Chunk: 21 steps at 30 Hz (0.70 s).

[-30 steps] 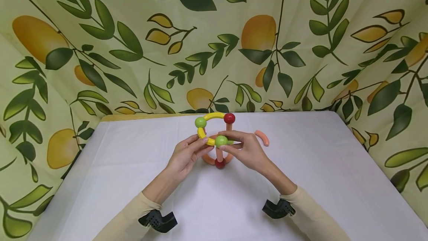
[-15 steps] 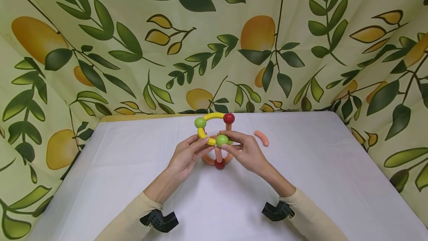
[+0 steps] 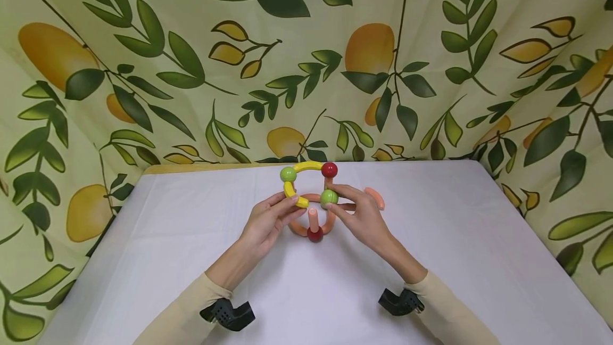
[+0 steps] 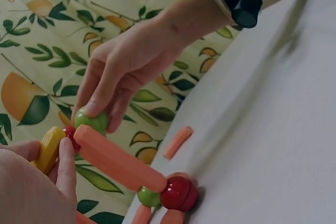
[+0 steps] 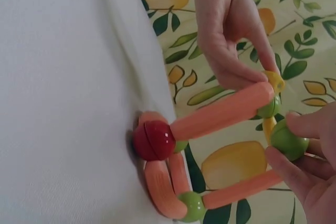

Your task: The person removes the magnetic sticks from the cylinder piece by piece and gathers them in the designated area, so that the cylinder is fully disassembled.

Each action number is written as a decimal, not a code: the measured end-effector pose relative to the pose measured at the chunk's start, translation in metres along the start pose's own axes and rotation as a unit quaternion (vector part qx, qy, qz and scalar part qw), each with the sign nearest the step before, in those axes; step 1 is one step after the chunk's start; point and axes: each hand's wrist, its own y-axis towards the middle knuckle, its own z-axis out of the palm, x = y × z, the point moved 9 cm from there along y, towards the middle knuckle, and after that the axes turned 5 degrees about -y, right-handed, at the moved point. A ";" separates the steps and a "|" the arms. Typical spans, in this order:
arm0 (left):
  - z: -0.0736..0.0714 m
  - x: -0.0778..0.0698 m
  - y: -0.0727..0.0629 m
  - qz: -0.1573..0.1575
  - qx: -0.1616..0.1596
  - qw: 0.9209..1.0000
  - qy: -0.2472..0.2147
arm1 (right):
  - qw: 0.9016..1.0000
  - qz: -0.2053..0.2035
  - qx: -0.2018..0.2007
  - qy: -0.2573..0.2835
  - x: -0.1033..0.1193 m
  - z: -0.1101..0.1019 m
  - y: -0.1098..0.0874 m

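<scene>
A toy frame of sticks and balls stands on the white table. My left hand [image 3: 265, 222] pinches the near end of a yellow curved stick [image 3: 289, 189], which meets a green ball [image 3: 288, 174] on the frame's upper ring. Between the fingertips of my right hand [image 3: 363, 216] is another green ball [image 5: 289, 141], apart from the yellow stick's end. Below that gap, an upright orange stick [image 4: 121, 158] rises from a red ball [image 5: 153, 140], its top bare. A second red ball [image 3: 329, 170] tops the far upright. My right fingers partly hide the far side.
A loose orange curved stick [image 3: 375, 199] lies on the white tablecloth [image 3: 191, 212], just beyond my right hand. Orange curved sticks [image 3: 298, 229] form the frame's lower ring. Behind the table hangs a leaf-print curtain [image 3: 306, 68].
My right hand has moved slightly right with the green ball, drawing it off the yellow stick's end and away from above the near upright stick. My left hand has stayed nearly still.
</scene>
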 end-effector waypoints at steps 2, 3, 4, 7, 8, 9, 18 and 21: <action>-0.001 0.000 0.000 -0.001 -0.004 1.000 0.003 | 1.000 0.007 0.002 -0.004 -0.004 -0.003 -0.001; -0.001 -0.001 -0.001 -0.001 -0.006 1.000 0.002 | 1.000 0.009 0.001 -0.007 -0.006 -0.005 -0.001; -0.001 -0.001 -0.001 -0.002 -0.007 1.000 0.001 | 1.000 0.013 0.000 -0.012 -0.009 -0.007 -0.002; 0.000 -0.001 -0.001 -0.005 -0.007 1.000 -0.004 | 0.999 0.024 -0.009 -0.029 -0.017 -0.017 -0.003; 0.000 -0.001 -0.001 -0.006 -0.006 1.000 -0.004 | 0.999 0.027 -0.011 -0.035 -0.020 -0.020 -0.004; 0.001 -0.001 -0.001 -0.008 -0.004 1.000 -0.007 | 0.999 0.031 -0.012 -0.040 -0.025 -0.023 -0.004; -0.002 0.000 -0.002 -0.014 0.001 1.000 -0.025 | 0.994 0.088 -0.015 -0.070 -0.078 -0.054 -0.009; -0.002 0.000 -0.003 -0.015 0.005 1.000 -0.023 | 0.990 0.114 -0.019 -0.077 -0.099 -0.068 -0.012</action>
